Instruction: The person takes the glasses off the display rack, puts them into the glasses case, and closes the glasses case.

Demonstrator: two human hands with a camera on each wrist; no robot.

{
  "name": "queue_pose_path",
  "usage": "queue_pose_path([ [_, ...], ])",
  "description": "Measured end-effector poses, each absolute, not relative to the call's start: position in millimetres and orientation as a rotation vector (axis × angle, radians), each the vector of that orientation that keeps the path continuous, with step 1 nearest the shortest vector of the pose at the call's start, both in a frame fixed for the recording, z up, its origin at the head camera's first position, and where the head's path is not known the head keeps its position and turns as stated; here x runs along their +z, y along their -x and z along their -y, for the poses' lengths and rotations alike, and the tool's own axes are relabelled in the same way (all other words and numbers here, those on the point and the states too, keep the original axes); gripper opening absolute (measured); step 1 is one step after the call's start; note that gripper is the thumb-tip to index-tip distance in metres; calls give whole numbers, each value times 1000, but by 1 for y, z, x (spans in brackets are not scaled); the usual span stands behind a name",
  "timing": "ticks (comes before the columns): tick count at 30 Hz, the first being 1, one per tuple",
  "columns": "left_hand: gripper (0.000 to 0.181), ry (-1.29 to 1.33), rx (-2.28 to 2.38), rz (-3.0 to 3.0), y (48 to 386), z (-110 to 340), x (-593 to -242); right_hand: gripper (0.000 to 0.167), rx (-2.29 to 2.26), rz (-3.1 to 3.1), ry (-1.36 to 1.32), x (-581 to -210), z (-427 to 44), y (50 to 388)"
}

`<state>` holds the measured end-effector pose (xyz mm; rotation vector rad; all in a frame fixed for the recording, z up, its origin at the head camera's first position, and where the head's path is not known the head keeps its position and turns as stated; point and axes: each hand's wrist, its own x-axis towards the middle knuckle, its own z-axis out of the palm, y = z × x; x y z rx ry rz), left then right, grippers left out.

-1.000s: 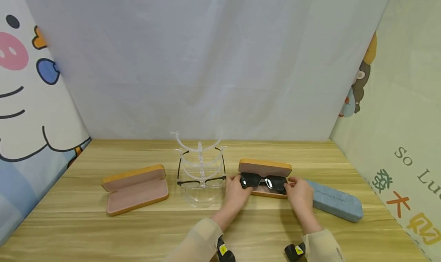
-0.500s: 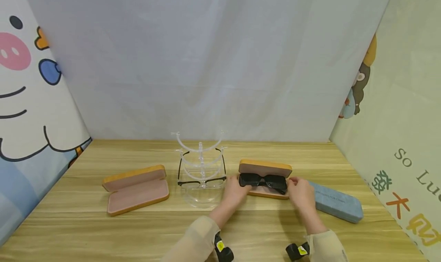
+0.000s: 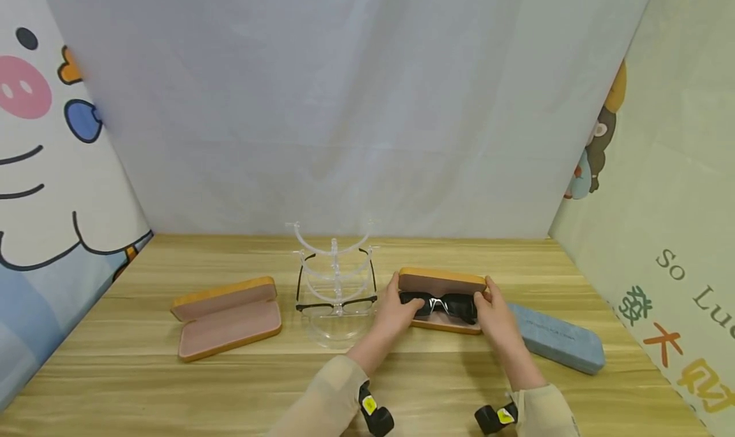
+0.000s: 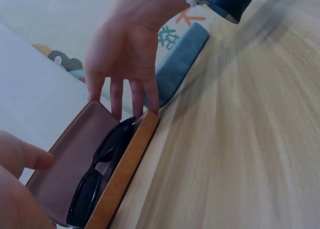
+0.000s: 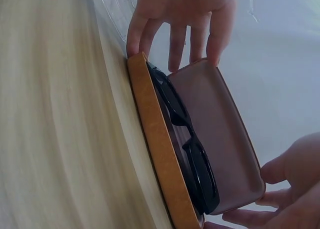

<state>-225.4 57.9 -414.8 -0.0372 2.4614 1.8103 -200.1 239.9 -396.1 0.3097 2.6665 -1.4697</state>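
Observation:
A pair of black sunglasses (image 3: 453, 306) lies folded in an open, orange-brown glasses case (image 3: 442, 275) lined in dull pink. Its lid stands raised at the back. At the case's left end is my left hand (image 3: 392, 312), fingers fairly straight at the end and lid edge, thumb near the left lens. My right hand (image 3: 498, 319) touches the opposite end, its fingers extended along the lid's corner. Seen from the left wrist, the right fingers (image 4: 117, 96) reach down to the case end. From the right wrist, the sunglasses (image 5: 187, 134) sit inside the tray.
A second open orange-brown case (image 3: 230, 325) stands at the left. Between the cases is a clear display stand (image 3: 335, 258) bearing black-rimmed eyeglasses (image 3: 335, 305). A closed blue case (image 3: 563, 338) lies right of my right hand. A grey-white cloth (image 3: 344, 105) hangs behind the table.
Both hands have let go of the sunglasses, which now sit lower in the case. The fingers have shifted up and back to the case's ends and lid corners.

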Motion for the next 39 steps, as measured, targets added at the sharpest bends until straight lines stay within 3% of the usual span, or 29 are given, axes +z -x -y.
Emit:
queue_pose_path([
  [24, 49, 48, 1834, -2609, 220, -63, -421, 56, -1627, -2738, -409, -405, -243, 197],
  [30, 34, 124, 1848, -2682, 222, -66, -424, 51, -1593, -2774, -414, -407, -241, 195],
  [39, 45, 186, 1907, -2635, 220, -64, -424, 60, -1627, -2739, -441, -408, -240, 193],
])
